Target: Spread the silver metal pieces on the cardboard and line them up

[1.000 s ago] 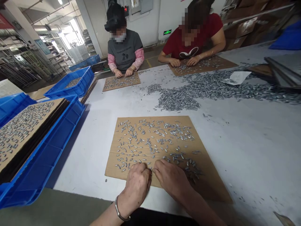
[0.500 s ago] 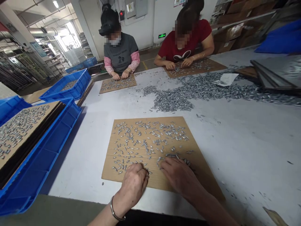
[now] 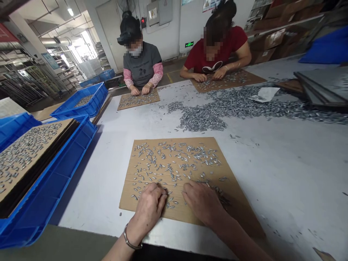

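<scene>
A brown cardboard sheet (image 3: pixel 187 214) lies before me, scattered with small, spindle-shaped silvery metal pieces (image 3: pixel 170 170). Over its near left part is my left hand (image 3: pixel 150 203), wearing a wrist bangle, its fingers bent together and pointing down at the pieces. Whatever lies under those fingertips is hidden. To the right, my right hand (image 3: pixel 202 203) rests low on the cardboard with its fingers curled inward. Several pieces lie close around its knuckles, and I cannot make out what its fingertips pinch. Loose pieces lie between both hands.
A heap of the same metal pieces (image 3: pixel 202 117) spreads across the white table (image 3: pixel 285 156). Blue crates (image 3: pixel 73 159) stand at the left, one bearing stacked cardboard (image 3: pixel 35 143). Opposite, two people work at cardboard sheets (image 3: pixel 123 103). Grey trays (image 3: pixel 318 85) are stacked at the right.
My left hand has shifted slightly left, uncovering several pieces beside it. My right hand stays at nearly the same place with its fingers curled. The whole view has moved a little.
</scene>
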{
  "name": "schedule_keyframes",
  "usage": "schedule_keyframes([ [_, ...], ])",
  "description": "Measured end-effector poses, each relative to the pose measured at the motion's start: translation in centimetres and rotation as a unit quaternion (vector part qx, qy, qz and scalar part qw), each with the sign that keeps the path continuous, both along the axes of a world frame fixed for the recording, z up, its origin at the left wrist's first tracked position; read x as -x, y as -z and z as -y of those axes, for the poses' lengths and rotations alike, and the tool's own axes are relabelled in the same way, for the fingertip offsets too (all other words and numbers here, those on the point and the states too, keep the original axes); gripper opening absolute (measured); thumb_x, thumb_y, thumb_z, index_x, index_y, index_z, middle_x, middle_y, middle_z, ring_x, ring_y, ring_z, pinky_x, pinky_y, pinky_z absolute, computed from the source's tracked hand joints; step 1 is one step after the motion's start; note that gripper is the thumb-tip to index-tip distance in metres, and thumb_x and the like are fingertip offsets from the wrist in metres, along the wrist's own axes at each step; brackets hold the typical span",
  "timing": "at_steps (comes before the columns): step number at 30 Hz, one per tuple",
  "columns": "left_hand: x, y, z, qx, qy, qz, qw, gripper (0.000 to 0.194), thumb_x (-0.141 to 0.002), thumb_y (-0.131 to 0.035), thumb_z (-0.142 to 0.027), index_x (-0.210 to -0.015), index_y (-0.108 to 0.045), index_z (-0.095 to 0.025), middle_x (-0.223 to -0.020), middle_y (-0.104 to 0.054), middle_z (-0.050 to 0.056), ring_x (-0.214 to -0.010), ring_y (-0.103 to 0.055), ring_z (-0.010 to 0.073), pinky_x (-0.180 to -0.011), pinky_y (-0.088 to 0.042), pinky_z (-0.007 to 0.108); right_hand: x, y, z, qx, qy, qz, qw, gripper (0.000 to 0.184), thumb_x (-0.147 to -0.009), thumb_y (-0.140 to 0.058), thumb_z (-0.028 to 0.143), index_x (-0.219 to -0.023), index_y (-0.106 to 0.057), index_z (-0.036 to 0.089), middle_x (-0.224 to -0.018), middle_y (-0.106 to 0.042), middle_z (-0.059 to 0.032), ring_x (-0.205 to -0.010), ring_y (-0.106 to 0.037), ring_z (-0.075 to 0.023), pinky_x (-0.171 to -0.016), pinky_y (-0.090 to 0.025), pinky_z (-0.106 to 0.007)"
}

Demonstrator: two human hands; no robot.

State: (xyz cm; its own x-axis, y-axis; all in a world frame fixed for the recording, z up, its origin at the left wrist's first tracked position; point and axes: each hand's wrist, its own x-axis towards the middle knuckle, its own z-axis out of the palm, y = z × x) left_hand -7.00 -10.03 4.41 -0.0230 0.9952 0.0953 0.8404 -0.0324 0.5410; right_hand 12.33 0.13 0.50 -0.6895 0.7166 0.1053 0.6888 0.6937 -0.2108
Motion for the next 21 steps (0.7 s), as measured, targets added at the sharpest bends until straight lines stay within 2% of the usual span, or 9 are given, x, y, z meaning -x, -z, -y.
schedule_keyframes([
  [4, 0.2, 0.3, 0.5, -0.003, -0.011, 0.006, 1.0, 0.021, -0.101, -0.05, -0.019, -0.094, -0.069, -0.019, -0.091, -0.065, 0.006, -0.09, -0.062, 0.0207, -0.081, -0.052, 0.032, 1.3, -0.1, 0.5, 0.021, -0.046, 0.011, 0.999, 0.021, -0.093, -0.054, 0.011, -0.075, -0.062, 0.021, -0.081, -0.07, -0.0041, -0.079, -0.064, -0.0172, -0.072, -0.035, -0.03],
  [11, 0.9, 0.6, 0.3, -0.007, -0.002, -0.013, 1.0, 0.02, -0.101, -0.05, -0.018, -0.095, -0.07, -0.02, -0.093, -0.066, 0.006, -0.088, -0.063, 0.0198, -0.082, -0.053, 0.032, 0.8, -0.2, 0.1, 0.034, -0.028, -0.011, 0.999, 0.025, -0.097, -0.048, 0.012, -0.079, -0.062, 0.022, -0.082, -0.069, -0.0027, -0.08, -0.063, -0.0177, -0.073, -0.037, -0.031],
  [15, 1.4, -0.3, -1.3, -0.004, 0.022, -0.048, 0.999, 0.021, -0.101, -0.049, -0.019, -0.094, -0.069, -0.018, -0.095, -0.066, 0.007, -0.088, -0.063, 0.0191, -0.083, -0.053, 0.031, 0.2, -0.6, -1.3, 0.005, -0.014, -0.016, 1.0, 0.029, -0.1, -0.044, 0.012, -0.08, -0.063, 0.022, -0.082, -0.067, -0.0036, -0.079, -0.061, -0.0192, -0.074, -0.037, -0.033],
  [18, 1.4, -1.2, -3.1, 0.006, 0.04, -0.084, 0.996, 0.024, -0.101, -0.049, -0.017, -0.086, -0.068, -0.017, -0.089, -0.065, 0.006, -0.083, -0.061, 0.0178, -0.079, -0.051, 0.029, 0.6, -0.8, -2.4, -0.012, -0.034, -0.031, 0.999, 0.028, -0.1, -0.043, 0.012, -0.084, -0.064, 0.021, -0.086, -0.068, -0.0045, -0.082, -0.06, -0.0193, -0.075, -0.037, -0.032],
  [21, 1.0, -1.5, -5.1, 0.017, 0.072, -0.114, 0.991, 0.023, -0.099, -0.051, -0.014, -0.084, -0.068, -0.017, -0.087, -0.064, 0.005, -0.082, -0.06, 0.0172, -0.077, -0.049, 0.027, 1.5, -0.9, -3.4, -0.015, -0.059, -0.042, 0.997, 0.028, -0.1, -0.044, 0.011, -0.087, -0.066, 0.021, -0.09, -0.067, -0.0043, -0.086, -0.06, -0.0186, -0.078, -0.037, -0.031],
])
